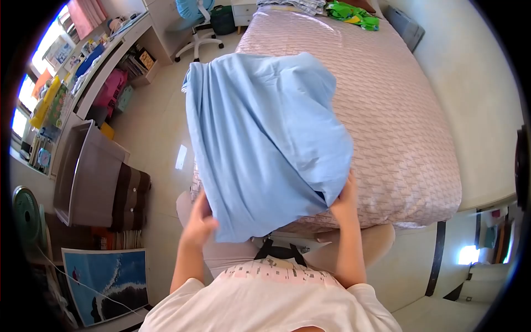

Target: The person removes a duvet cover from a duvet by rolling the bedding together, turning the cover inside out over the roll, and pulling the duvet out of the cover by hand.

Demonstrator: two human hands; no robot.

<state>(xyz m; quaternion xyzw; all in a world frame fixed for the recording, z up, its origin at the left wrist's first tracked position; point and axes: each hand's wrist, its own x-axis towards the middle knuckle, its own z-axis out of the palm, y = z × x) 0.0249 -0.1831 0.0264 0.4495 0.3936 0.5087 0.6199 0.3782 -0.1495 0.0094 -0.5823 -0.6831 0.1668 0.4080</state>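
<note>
A large light blue cloth [260, 138] hangs in loose folds in front of me, bunched and bulging at its right side and partly over the bed. At its lower left edge is my left hand [198, 226], fingers partly behind the fabric and the thumb on the near side; it appears closed on the edge. My right hand [345, 199] grips the cloth's lower right edge, its fingers partly hidden by the fabric. A small dark patch shows at the fold beside the right hand.
The bed [398, 138] has a pinkish quilted cover, with a green bundle [354, 15] at its far end. To the left stand a grey plastic bin [91, 171], a brown striped box [130, 196] and a long desk. A swivel chair [196, 41] is at the back.
</note>
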